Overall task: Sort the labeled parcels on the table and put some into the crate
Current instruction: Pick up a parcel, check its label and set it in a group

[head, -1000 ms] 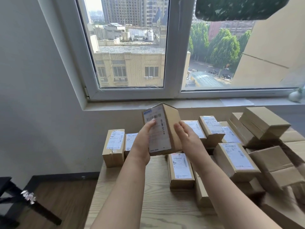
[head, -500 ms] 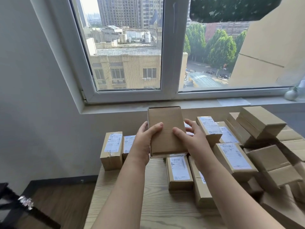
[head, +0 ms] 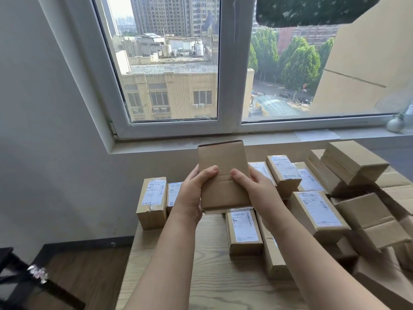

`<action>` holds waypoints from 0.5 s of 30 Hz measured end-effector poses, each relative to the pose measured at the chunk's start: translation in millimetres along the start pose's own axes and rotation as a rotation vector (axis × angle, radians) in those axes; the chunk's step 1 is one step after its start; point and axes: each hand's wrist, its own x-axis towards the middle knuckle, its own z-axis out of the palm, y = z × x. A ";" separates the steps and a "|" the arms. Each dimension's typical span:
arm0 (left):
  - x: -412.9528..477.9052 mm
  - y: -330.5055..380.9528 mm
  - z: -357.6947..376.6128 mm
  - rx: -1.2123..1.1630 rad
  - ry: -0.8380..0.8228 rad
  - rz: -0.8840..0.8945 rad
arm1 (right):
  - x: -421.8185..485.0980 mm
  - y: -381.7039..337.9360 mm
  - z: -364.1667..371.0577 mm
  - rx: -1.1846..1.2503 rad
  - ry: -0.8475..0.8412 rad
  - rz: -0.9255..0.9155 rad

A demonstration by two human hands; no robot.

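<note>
Parcel (head: 223,175) hovering above the table (head: 214,276), plain side facing up, left hand (head: 192,195) and right hand (head: 257,189) gripping its edges, thumbs pressing on top.

The small brown cardboard parcel (head: 223,177) gripped between the left hand (head: 191,198) and the right hand (head: 259,191) shows a plain matt kraft face, smooth except for one pressed crease running across it by the thumbs. Below the wrists, the pale table top (head: 214,265) looks like wood, with wavy open grain and a dull finish. Just left of the left hand, the upright brown cardboard box (head: 152,204) carries a white paper label and a band of clear, shiny tape. To the right of the right hand, the heap of brown cardboard boxes (head: 355,162) is equally matt, and several of them bear white paper labels. Beyond the hands, the white window frame (head: 230,63) looks smooth and faintly glossy, like plastic.
</note>
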 end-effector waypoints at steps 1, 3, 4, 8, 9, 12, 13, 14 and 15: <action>0.4 0.4 -0.2 0.004 0.003 0.000 | 0.0 0.2 -0.1 0.000 0.002 -0.001; 1.6 1.7 -1.0 0.011 0.001 -0.002 | -0.9 0.1 0.4 -0.016 0.007 0.015; 2.1 2.5 -1.4 0.026 -0.005 -0.001 | -1.1 0.0 0.6 -0.027 0.011 0.029; 1.8 6.5 -1.4 -0.028 0.012 -0.035 | -0.4 -2.8 -3.0 0.034 0.052 0.091; 0.6 7.9 -1.8 -0.060 0.016 -0.061 | -0.1 -4.9 -4.3 0.078 0.079 0.118; -3.4 11.1 -0.7 -0.082 0.013 -0.108 | 0.9 -5.1 -8.3 0.084 0.098 0.188; -4.0 11.7 0.7 -0.079 0.004 -0.117 | 0.5 -5.6 -8.0 0.069 0.100 0.198; -5.5 12.0 3.5 -0.063 0.006 -0.125 | 0.1 -5.4 -8.5 0.066 0.106 0.200; -6.1 13.0 5.3 -0.044 0.013 -0.131 | -0.5 -6.3 -8.6 0.074 0.118 0.193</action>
